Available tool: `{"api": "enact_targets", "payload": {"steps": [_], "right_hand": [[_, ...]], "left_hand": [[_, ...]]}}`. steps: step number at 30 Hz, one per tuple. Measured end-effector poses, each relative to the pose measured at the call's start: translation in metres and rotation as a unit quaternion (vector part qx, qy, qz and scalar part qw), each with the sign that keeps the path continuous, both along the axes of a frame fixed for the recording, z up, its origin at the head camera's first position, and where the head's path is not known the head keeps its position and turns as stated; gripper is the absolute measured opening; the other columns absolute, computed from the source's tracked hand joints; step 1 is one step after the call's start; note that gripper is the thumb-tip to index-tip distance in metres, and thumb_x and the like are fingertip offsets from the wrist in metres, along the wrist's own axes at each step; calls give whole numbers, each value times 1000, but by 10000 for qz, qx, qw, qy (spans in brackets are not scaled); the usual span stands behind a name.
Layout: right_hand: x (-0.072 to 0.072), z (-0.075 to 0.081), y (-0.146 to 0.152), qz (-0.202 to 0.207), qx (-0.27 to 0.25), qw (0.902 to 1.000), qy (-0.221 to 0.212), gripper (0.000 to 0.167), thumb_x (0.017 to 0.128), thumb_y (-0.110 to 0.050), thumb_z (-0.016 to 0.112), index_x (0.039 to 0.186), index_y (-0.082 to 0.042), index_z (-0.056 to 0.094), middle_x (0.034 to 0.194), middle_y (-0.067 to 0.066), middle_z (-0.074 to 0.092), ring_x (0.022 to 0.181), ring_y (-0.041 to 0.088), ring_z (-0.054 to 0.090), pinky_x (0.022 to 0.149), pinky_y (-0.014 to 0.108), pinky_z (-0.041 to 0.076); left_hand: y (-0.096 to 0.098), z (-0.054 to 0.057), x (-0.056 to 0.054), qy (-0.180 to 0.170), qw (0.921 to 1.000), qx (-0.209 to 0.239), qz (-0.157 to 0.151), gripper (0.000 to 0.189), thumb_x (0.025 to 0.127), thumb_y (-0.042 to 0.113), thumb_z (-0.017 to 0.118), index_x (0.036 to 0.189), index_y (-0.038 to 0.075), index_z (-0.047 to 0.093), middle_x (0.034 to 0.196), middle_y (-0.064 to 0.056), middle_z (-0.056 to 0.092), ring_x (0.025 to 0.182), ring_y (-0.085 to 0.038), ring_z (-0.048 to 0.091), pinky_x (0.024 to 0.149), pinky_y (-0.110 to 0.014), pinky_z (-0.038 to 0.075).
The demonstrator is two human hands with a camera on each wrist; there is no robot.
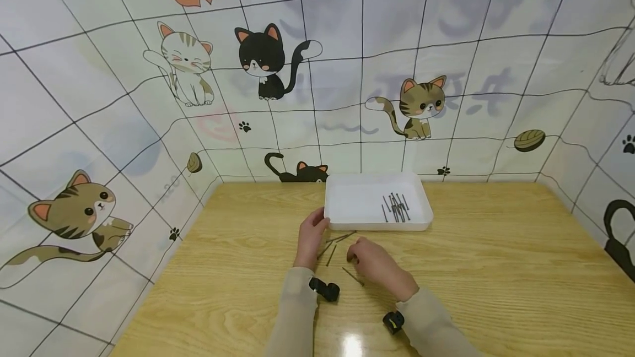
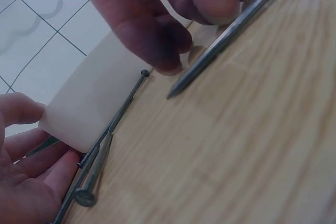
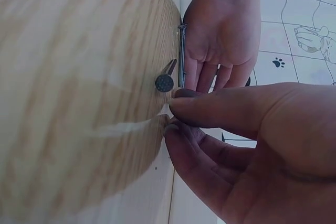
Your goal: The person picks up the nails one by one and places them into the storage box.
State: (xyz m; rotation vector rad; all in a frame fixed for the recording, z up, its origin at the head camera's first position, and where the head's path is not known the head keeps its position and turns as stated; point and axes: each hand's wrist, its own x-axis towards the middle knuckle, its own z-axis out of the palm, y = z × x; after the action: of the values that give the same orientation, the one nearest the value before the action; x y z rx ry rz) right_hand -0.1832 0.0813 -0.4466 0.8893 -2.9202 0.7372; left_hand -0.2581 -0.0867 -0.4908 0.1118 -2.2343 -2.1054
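Observation:
A white tray (image 1: pixel 352 200) stands at the back of the table, with several dark metal nails (image 1: pixel 396 208) lying in its right half. My left hand (image 1: pixel 311 234) grips the tray's near left corner between thumb and fingers. Beside that hand, several loose nails (image 2: pixel 110 129) lie on the wood in front of the tray, some crossing. Another nail (image 1: pixel 353 276) lies closer to me, its point toward the tray. Just past it, my right hand (image 1: pixel 374 260) hovers low, fingers loosely bent; in the right wrist view a gap shows between thumb (image 3: pixel 210 106) and forefinger, with nothing in it.
The wooden table (image 1: pixel 476 269) meets a cloth wall (image 1: pixel 342 87) printed with cats and grid lines behind the tray. Similar cloth hangs on the left and right sides. Black wrist cameras (image 1: pixel 324 290) sit at both sleeve cuffs.

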Motion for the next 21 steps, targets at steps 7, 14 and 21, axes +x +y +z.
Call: {"api": "enact_targets", "payload": {"steps": [7,14,21], "right_hand": [[-1,-1,-1,-11,-43,10000,30,22,76,10,55,84,-7,66,81,3,58,77,18,54,68,31,47],[-2,1,-6,-318,-53,9980,-553,11,81,-11,61,89,-6,67,85,2,62,82,20,57,70,35,47],[-2,-2,-8,9,32,9991,-415,12,76,-3,63,85,-8,67,82,0,61,80,19,56,69,33,46]], "left_hand": [[0,-1,-2,-8,10000,3,7,36,88,19,55,124,14,54,119,0,56,109,-13,49,94,-36,37],[1,1,-1,-36,10000,-9,5,37,88,18,54,125,12,53,121,-3,54,111,-15,48,94,-36,37],[0,1,-1,-10,10000,5,-39,38,89,18,54,126,10,51,123,-6,53,111,-16,48,94,-37,36]]}}
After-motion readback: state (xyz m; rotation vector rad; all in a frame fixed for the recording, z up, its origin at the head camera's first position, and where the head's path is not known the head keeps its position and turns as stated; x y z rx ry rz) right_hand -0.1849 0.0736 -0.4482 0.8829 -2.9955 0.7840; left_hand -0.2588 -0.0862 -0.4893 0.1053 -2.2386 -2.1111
